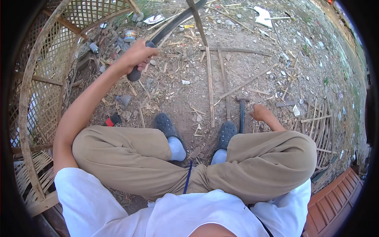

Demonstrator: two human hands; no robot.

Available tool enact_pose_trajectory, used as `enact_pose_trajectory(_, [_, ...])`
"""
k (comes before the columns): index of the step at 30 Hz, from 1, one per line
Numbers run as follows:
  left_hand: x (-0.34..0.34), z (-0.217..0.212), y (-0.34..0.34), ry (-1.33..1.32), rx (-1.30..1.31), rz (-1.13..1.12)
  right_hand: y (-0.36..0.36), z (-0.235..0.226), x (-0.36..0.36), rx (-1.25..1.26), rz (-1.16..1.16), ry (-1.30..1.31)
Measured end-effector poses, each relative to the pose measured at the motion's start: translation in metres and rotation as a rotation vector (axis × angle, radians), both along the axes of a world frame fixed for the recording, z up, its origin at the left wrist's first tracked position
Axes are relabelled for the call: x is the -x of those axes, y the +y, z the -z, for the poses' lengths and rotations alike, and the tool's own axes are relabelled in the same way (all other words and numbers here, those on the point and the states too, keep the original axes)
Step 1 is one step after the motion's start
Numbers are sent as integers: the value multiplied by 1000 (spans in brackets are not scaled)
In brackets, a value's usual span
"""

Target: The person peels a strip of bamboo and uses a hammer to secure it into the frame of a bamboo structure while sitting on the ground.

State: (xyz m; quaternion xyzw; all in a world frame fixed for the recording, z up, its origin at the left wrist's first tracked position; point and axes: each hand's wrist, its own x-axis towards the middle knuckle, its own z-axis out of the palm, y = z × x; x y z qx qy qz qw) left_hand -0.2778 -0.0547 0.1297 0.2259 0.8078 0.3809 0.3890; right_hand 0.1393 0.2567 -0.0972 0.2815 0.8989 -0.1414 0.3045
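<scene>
My left hand (136,55) is raised and grips the dark handle of a long curved knife (173,24), whose blade reaches up and right toward a thin bamboo strip (197,21) standing upright. My right hand (260,112) hangs low beside my right knee, fingers curled, next to a hammer (241,112) lying on the dirt; I cannot tell whether it holds anything. Split bamboo slats (210,87) lie on the ground ahead of my grey shoes (167,125). I sit with both knees bent in tan trousers.
A large woven bamboo lattice frame (43,79) curves along my left. A flat woven bamboo piece (321,122) lies at the right. A red-handled tool (112,119), a small tin (129,35) and scraps litter the dirt. A reddish ridged panel (335,201) sits lower right.
</scene>
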Motion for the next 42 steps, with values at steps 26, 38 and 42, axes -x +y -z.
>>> enact_pose_trajectory(26, [52, 24, -45, 509, 500, 309, -63, -68, -12, 1051, 1038, 619])
enact_pose_trajectory(38, [45, 14, -54, 528, 622, 316, -103, -180, 128, 296, 193, 1177])
enact_pose_trajectory(42, [45, 21, -54, 780, 582, 492, -112, -164, 140, 177, 168, 989])
